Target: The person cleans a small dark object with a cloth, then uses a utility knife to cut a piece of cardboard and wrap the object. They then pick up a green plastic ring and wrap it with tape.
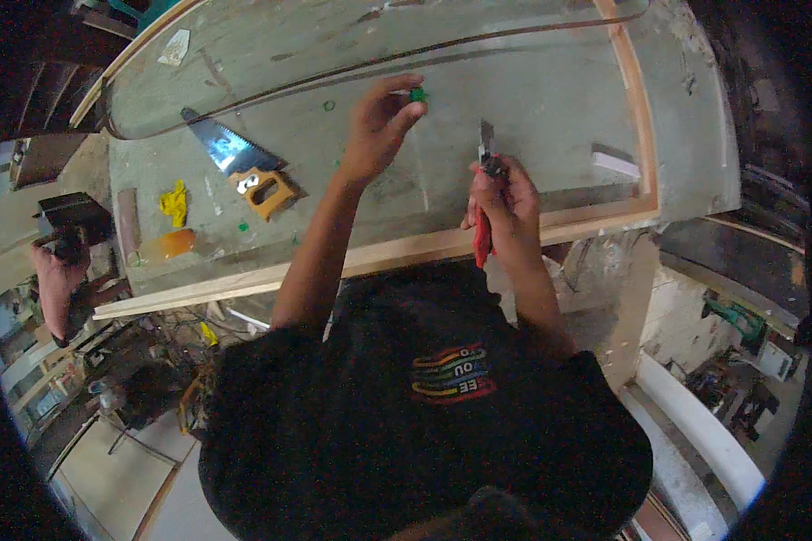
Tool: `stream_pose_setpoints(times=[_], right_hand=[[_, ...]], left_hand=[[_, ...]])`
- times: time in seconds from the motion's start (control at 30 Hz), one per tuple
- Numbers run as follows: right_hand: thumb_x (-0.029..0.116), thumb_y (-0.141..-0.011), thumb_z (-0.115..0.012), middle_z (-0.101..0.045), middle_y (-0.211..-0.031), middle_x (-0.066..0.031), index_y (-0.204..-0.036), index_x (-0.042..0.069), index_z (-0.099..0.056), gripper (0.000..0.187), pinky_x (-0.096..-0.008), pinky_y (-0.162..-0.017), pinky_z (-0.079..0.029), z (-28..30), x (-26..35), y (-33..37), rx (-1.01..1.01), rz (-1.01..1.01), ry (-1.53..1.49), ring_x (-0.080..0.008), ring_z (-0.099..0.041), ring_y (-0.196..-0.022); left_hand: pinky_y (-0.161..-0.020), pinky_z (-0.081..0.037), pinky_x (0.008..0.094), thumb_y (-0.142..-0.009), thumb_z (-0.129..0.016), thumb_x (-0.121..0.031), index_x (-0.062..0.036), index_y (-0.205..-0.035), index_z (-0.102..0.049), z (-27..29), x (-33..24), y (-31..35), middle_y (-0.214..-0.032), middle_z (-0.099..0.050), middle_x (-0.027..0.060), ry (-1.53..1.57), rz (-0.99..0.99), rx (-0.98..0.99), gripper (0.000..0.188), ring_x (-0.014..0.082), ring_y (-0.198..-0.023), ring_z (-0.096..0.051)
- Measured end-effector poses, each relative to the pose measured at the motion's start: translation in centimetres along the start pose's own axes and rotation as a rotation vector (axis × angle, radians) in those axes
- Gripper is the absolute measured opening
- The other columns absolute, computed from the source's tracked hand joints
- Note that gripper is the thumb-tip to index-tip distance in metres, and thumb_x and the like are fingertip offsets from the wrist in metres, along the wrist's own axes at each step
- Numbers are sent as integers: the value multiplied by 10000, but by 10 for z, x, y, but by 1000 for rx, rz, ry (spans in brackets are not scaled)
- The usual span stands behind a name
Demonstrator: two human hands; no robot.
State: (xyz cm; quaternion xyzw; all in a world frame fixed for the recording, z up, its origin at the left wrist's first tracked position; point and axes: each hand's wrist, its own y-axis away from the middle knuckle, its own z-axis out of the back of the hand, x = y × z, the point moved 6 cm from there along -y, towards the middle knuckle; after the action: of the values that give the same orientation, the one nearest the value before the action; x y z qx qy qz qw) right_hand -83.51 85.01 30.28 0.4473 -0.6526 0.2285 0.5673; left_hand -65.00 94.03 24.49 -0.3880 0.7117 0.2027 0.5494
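My left hand (386, 124) is above the worktable, pinching a small green plastic piece (418, 94) between thumb and fingertips. In my right hand (512, 200) is a red-handled cutter (483, 233), gripped around its handles. Its flat metal blade (487, 132) points away from me and stays apart from the green piece. On the table left of my left hand lies a thin green ring (329, 105), and a green scrap (243, 227) rests nearer the front edge.
A handsaw (266, 191) lies at left on the worktable (478, 54), beside a crumpled yellow thing (175, 204) and an orange object (173, 243). Wooden strips (595, 216) edge the table. A long thin dark band (334, 70) crosses it. Another person (59, 279) is at far left.
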Motion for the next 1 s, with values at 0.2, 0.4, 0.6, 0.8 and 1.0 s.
stream_pose_setpoints(times=[0.2, 0.4, 0.6, 0.8, 1.0], right_hand=[[266, -976, -610, -590, -776, -43, -1112, 76, -465, 276, -233, -482, -479, -61, 24, 33, 282, -141, -163, -90, -579, -593], [177, -907, -687, -603, -869, -61, -1104, 78, -462, 315, -232, -495, -487, -105, 52, 70, 426, -173, -259, -92, -590, -644], [182, -872, -731, -611, -894, -44, -1047, 80, -511, 298, -207, -500, -455, -119, 64, 70, 481, -17, -207, -84, -601, -663], [242, -869, -749, -619, -734, -1, -914, 61, -611, 232, -201, -468, -428, -129, 67, 69, 313, -220, -164, -57, -574, -569], [241, -878, -745, -593, -637, 12, -926, 64, -617, 223, -221, -445, -435, -147, 67, 67, 370, -257, -78, -63, -556, -514]], left_hand=[[-858, -527, 307, -819, -785, -89, 23, -1319, -491, 8, -163, 90, -1163, -655, 159, -159, -186, -67, 591, 188, -985, -667], [-801, -542, 298, -761, -818, -446, 68, -1475, -212, -5, -220, 129, -1074, -690, 169, -385, -328, -245, 1068, 220, -902, -685], [-856, -555, 360, -754, -818, -455, 67, -1481, -186, -1, -220, 137, -1047, -695, 185, -256, -414, -214, 1096, 289, -959, -692], [-858, -573, 413, -738, -820, -461, 69, -1457, -220, -3, -214, 143, -1088, -685, 216, -114, -240, -230, 1076, 333, -961, -697], [-879, -566, 403, -720, -841, -438, 70, -1431, -261, 6, -218, 147, -1140, -667, 237, -174, -223, -229, 1048, 315, -972, -696]])
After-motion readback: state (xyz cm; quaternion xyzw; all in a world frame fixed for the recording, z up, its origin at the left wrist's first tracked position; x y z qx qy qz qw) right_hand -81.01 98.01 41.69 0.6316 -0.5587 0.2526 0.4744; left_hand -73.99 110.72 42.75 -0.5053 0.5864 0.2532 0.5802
